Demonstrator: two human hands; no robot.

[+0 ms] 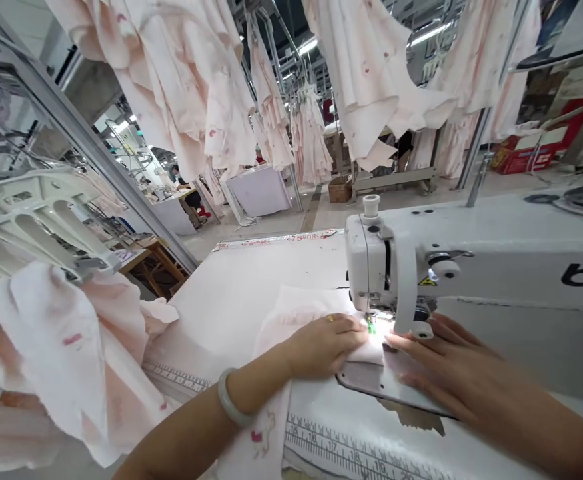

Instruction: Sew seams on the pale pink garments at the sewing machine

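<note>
A: What is seen at the sewing machine?

B: A pale pink fabric piece is laid on the white table, its far edge pushed under the lit needle area. The left hand is pressed flat on the cloth, fingers spread and nothing gripped. A pale bangle is worn on that wrist.

A: And the other hand?

B: The right hand is laid open, palm down, on the metal plate just beside the needle, fingertips touching the cloth edge.

A: How much open room is there?

B: Bare table is left behind and to the left of the cloth. A printed ruler strip is run along the near edge. A heap of pink garments is piled at the table's left edge, near the left forearm. More garments are hung overhead, well apart.
</note>
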